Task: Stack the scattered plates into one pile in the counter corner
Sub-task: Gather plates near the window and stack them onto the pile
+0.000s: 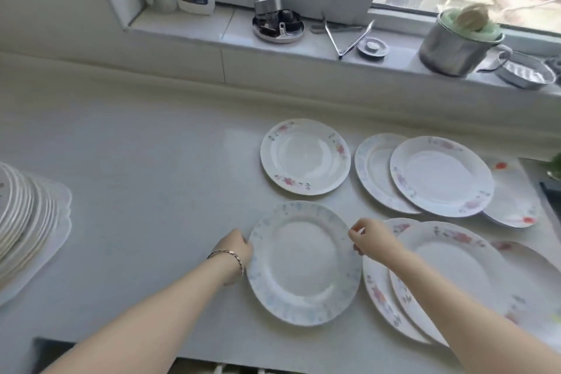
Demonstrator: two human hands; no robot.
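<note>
You've got the blue plate sitting right between your hands, left hand curled onto its left rim and right hand pinching the opposite rim. That looks like a two-sided grip, so the plate should stay level when it comes off the counter. I can't tell if it's actually lifted yet or still flat on the surface. It makes sense to start with this one, since it lies on its own with nothing overlapping it. The pile you're building is well off past your left hand, leaning a bit, so I'd guess you'll want to set this one down gently. There's plenty left: a pink plate just beyond your fingertips, overlapped plates under your right forearm, and another overlapped bunch farther out past your right hand. Those overlapping ones could slide or clink if you grab a bottom one first, so top ones first is probably safer.
</note>
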